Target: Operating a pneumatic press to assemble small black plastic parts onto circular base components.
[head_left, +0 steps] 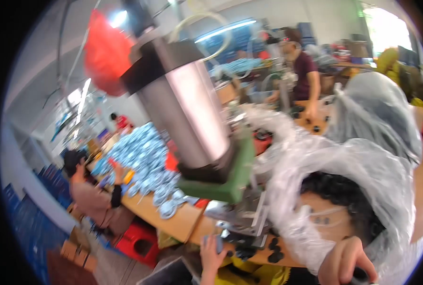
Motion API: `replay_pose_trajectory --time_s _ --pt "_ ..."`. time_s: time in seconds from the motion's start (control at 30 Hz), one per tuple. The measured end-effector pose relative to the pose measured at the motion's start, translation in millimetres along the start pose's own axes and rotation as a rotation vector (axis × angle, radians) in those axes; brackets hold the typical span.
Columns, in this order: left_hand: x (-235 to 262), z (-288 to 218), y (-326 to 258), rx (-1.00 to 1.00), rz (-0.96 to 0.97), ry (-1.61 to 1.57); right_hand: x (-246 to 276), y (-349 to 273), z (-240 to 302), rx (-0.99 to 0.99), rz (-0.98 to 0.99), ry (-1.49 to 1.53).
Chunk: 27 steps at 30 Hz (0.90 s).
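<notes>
My left hand (211, 259) is at the front edge of the bench, its fingers closed on a small blue-grey piece (218, 244) whose kind I cannot make out. It is just beside the metal fixture (242, 216) under a pneumatic press (187, 109) with a silver cylinder and green head. At the lower right my right hand (346, 261) curls round a black round part (361, 275), partly cut off by the picture's edge. Beyond that hand, a clear plastic bag (287, 190) lies open with many black parts (344, 190) inside. Several black pieces (275, 251) lie between the fixture and the bag.
The press stands directly in front of me. To its left, a heap of light-blue coiled cords (145, 152) covers a table, where a person (95, 194) sits. Another person (306, 71) works across the bench. A red stool (138, 242) and a second filled bag (377, 114) stand nearby.
</notes>
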<state>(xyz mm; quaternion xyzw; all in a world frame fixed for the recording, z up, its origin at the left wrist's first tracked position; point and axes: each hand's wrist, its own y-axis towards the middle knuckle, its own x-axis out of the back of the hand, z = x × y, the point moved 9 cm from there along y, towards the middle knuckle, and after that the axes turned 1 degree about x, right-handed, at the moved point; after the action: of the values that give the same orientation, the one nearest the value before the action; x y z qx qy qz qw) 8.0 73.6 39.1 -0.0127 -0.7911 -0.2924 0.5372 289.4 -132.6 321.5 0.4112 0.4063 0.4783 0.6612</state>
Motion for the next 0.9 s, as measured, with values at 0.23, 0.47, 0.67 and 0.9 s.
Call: replay_pose_trajectory --time_s 0.23,0.47,0.67,0.9 --pt "-8.2 12.4 17.4 0.057 -0.041 -0.072 -77.9 59.1 33.0 0.159 0.176 0.187" --pt "67.5 -72.0 41.1 -0.056 -0.353 -0.383 -65.8 47.9 37.0 0.073 0.233 0.054" --pt "69.1 -94.7 111.3 0.129 -0.25 -0.779 47.5 -67.1 -6.2 -0.121 -0.489 -0.442" --pt "76.8 -114.1 75.4 0.163 -0.557 -0.467 91.4 -86.0 -53.2 -0.372 -0.816 -0.689"
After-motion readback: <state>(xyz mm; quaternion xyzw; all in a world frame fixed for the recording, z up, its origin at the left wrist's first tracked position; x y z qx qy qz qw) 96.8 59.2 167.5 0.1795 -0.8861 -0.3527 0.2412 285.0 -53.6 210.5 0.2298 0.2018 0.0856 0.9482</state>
